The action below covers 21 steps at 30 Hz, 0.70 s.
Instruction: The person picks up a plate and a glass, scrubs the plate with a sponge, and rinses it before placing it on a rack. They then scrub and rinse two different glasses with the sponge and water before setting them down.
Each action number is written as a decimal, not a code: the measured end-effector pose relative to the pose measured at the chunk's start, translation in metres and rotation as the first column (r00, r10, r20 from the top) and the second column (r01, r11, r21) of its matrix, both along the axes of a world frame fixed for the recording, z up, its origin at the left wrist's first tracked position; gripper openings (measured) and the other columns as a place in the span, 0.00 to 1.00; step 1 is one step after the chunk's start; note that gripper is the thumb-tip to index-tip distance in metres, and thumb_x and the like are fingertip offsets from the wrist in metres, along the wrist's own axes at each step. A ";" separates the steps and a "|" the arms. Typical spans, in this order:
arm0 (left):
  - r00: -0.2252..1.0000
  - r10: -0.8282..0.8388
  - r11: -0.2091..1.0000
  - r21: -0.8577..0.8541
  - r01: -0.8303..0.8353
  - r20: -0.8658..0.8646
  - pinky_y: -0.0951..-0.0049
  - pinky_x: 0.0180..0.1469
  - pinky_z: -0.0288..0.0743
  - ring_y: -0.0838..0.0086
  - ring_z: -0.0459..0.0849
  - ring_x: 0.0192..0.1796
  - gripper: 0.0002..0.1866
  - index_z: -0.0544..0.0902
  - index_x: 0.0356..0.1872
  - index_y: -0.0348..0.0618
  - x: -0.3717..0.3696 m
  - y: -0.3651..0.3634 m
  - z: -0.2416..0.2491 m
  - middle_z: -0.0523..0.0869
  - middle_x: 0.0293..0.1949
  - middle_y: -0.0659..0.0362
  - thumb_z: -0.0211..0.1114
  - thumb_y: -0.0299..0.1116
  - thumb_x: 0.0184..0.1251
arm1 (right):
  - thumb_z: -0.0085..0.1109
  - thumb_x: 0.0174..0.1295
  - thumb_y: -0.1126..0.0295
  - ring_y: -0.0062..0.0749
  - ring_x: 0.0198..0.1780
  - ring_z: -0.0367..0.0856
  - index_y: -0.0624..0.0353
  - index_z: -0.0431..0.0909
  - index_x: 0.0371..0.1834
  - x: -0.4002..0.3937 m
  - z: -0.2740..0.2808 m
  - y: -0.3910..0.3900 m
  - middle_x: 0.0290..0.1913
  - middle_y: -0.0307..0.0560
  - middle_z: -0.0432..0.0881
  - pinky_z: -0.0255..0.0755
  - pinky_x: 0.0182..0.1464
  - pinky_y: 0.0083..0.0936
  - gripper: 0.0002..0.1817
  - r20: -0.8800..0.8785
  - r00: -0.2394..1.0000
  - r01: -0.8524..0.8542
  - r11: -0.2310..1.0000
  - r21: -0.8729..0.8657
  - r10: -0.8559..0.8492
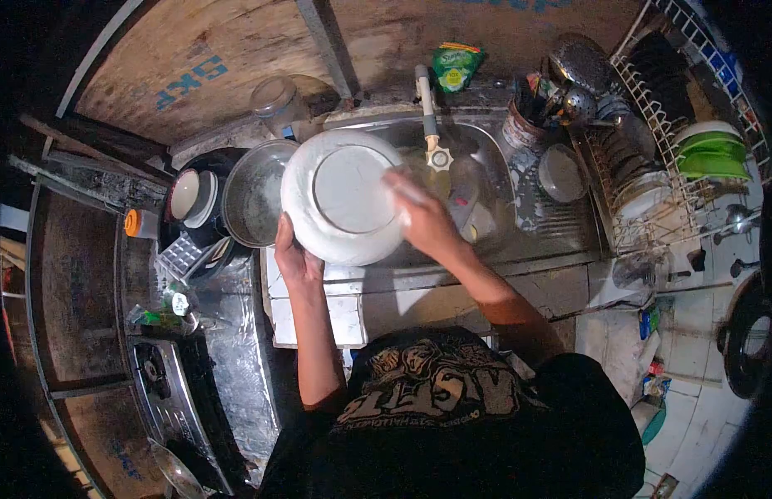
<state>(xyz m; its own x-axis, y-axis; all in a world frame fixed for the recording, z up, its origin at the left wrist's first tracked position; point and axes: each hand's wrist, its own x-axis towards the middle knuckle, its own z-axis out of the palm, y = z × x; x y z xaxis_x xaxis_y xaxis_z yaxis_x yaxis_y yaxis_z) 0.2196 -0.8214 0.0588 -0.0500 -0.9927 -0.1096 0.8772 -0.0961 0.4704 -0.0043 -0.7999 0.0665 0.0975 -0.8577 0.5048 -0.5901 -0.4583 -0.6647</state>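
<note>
Gripped at the rim: white plate (352, 190) in left hand (298, 256), fingers hidden behind | right hand (419, 212) blurred at its edge, hold I can't tell | sink (490, 158) partly covered

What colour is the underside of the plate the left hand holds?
The plate is white underneath; the head view shows it best.

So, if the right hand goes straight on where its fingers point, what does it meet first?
The white plate, most likely: the right hand overlaps its edge in this view, though blur makes contact hard to judge.
</note>
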 end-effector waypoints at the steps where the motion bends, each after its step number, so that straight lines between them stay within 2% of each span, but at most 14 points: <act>1: 0.999 0.037 0.999 0.022 -0.037 0.005 0.58 0.63 0.70 0.61 0.76 0.59 0.22 0.68 0.60 0.33 -0.003 0.005 0.004 0.76 0.57 0.47 0.55 0.33 0.70 | 0.53 0.57 0.80 0.47 0.60 0.73 0.64 0.75 0.52 -0.010 0.001 0.003 0.58 0.51 0.74 0.69 0.60 0.36 0.17 0.005 0.998 0.069 0.996 -0.054 -0.069; 4: 0.991 0.078 0.995 0.050 -0.083 0.106 0.61 0.66 0.66 0.63 0.73 0.62 0.26 0.67 0.62 0.30 0.007 0.009 -0.014 0.74 0.59 0.47 0.59 0.37 0.68 | 0.55 0.56 0.79 0.48 0.55 0.77 0.64 0.75 0.52 -0.015 -0.006 0.023 0.58 0.50 0.74 0.72 0.57 0.37 0.18 -0.125 0.990 0.055 0.990 -0.130 -0.071; 5: 0.952 0.130 0.991 -0.002 -0.135 0.276 0.64 0.66 0.64 0.64 0.72 0.62 0.29 0.66 0.62 0.28 0.018 0.011 -0.036 0.73 0.60 0.47 0.60 0.39 0.67 | 0.56 0.55 0.78 0.48 0.50 0.80 0.62 0.77 0.50 -0.025 -0.011 0.032 0.54 0.51 0.77 0.76 0.52 0.37 0.16 -0.063 0.993 0.099 0.995 0.010 -0.098; 7: 0.601 0.308 0.911 -0.411 0.038 0.738 0.65 0.66 0.64 0.66 0.71 0.62 0.31 0.66 0.62 0.27 0.030 0.029 -0.038 0.72 0.61 0.48 0.60 0.41 0.67 | 0.57 0.55 0.77 0.47 0.49 0.81 0.61 0.77 0.48 -0.070 -0.013 0.037 0.52 0.51 0.79 0.77 0.49 0.38 0.16 -0.121 0.965 0.242 0.968 0.068 -0.233; 8: 0.382 0.500 0.810 -0.576 0.113 0.777 0.66 0.65 0.64 0.66 0.71 0.62 0.32 0.65 0.62 0.27 0.036 0.038 -0.039 0.71 0.61 0.48 0.61 0.43 0.67 | 0.59 0.54 0.76 0.47 0.48 0.81 0.60 0.78 0.47 -0.097 -0.013 0.039 0.49 0.52 0.80 0.77 0.47 0.38 0.15 -0.173 0.924 0.362 0.925 0.115 -0.340; 9: 0.691 0.282 0.936 -0.350 -0.044 0.666 0.64 0.65 0.66 0.65 0.72 0.61 0.29 0.66 0.62 0.29 0.035 0.047 -0.031 0.73 0.60 0.48 0.59 0.41 0.67 | 0.60 0.53 0.74 0.48 0.46 0.82 0.59 0.78 0.44 -0.126 -0.007 0.043 0.45 0.53 0.82 0.77 0.45 0.37 0.14 -0.145 0.893 0.449 0.852 0.269 -0.425; 10: 0.814 0.172 0.977 -0.201 -0.069 0.555 0.63 0.64 0.67 0.65 0.73 0.61 0.28 0.67 0.62 0.30 0.037 0.052 -0.034 0.73 0.59 0.48 0.59 0.40 0.68 | 0.62 0.52 0.72 0.50 0.42 0.82 0.58 0.76 0.49 -0.160 -0.031 0.036 0.43 0.53 0.82 0.77 0.42 0.37 0.19 -0.050 0.821 0.572 0.816 0.089 -0.569; 11: 0.912 0.103 0.995 -0.044 -0.093 0.398 0.62 0.64 0.69 0.64 0.74 0.61 0.27 0.67 0.62 0.31 0.039 0.058 -0.037 0.74 0.59 0.48 0.58 0.39 0.68 | 0.62 0.53 0.70 0.49 0.40 0.82 0.58 0.72 0.54 -0.201 -0.036 0.033 0.40 0.53 0.82 0.77 0.41 0.39 0.22 -0.256 0.721 0.666 0.746 0.000 -0.644; 12: 0.943 0.054 0.996 0.056 -0.076 0.330 0.61 0.63 0.70 0.63 0.75 0.60 0.25 0.68 0.61 0.33 0.048 0.062 -0.049 0.75 0.58 0.48 0.57 0.38 0.68 | 0.62 0.56 0.65 0.48 0.40 0.82 0.58 0.69 0.56 -0.243 -0.054 0.029 0.40 0.53 0.82 0.76 0.43 0.42 0.24 -0.320 0.595 0.800 0.583 0.143 -0.737; 13: 0.966 0.014 0.987 0.149 -0.054 0.257 0.59 0.62 0.71 0.62 0.76 0.59 0.23 0.69 0.60 0.35 0.054 0.065 -0.060 0.76 0.57 0.48 0.56 0.37 0.69 | 0.62 0.58 0.59 0.48 0.43 0.82 0.60 0.69 0.57 -0.279 -0.057 0.028 0.41 0.54 0.82 0.75 0.46 0.43 0.27 -0.367 0.560 0.792 0.610 -0.027 -0.743; 15: 0.975 0.013 0.976 0.210 -0.061 0.221 0.60 0.62 0.71 0.62 0.77 0.58 0.22 0.69 0.60 0.35 0.049 0.070 -0.074 0.76 0.56 0.48 0.56 0.37 0.69 | 0.61 0.58 0.53 0.48 0.43 0.82 0.60 0.69 0.59 -0.342 -0.080 0.012 0.42 0.54 0.82 0.76 0.46 0.42 0.30 -0.422 0.509 0.840 0.540 0.053 -0.750; 18: 0.985 -0.087 0.961 0.272 0.043 0.152 0.59 0.62 0.72 0.62 0.77 0.57 0.22 0.70 0.59 0.34 0.030 0.071 -0.093 0.77 0.56 0.48 0.54 0.38 0.70 | 0.61 0.58 0.50 0.47 0.44 0.82 0.59 0.70 0.59 -0.384 -0.089 -0.006 0.43 0.55 0.82 0.76 0.47 0.42 0.31 -0.338 0.620 0.782 0.519 0.346 -0.708; 19: 0.951 -0.109 0.987 0.144 0.070 0.289 0.57 0.63 0.70 0.61 0.76 0.59 0.23 0.68 0.60 0.34 0.020 0.073 -0.098 0.76 0.57 0.47 0.52 0.38 0.71 | 0.61 0.58 0.48 0.46 0.45 0.82 0.59 0.71 0.59 -0.399 -0.101 -0.010 0.43 0.55 0.82 0.76 0.47 0.42 0.31 -0.303 0.648 0.745 0.501 0.439 -0.698; 21: 0.984 -0.107 0.952 0.301 0.059 0.145 0.55 0.65 0.67 0.60 0.74 0.61 0.24 0.68 0.61 0.33 0.005 0.064 -0.122 0.75 0.59 0.47 0.51 0.40 0.72 | 0.59 0.61 0.51 0.46 0.47 0.81 0.57 0.73 0.57 -0.404 -0.140 -0.026 0.45 0.55 0.82 0.74 0.50 0.41 0.27 -0.412 0.423 0.895 0.442 0.055 -0.807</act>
<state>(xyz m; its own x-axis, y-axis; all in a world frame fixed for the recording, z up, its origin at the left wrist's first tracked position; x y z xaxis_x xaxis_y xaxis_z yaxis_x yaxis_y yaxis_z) 0.2251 -0.7570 -0.0628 -0.0892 -0.9081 -0.4093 0.7770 -0.3205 0.5418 -0.4080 -0.8256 -0.0730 -0.6570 -0.6557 0.3720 -0.7519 0.5344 -0.3860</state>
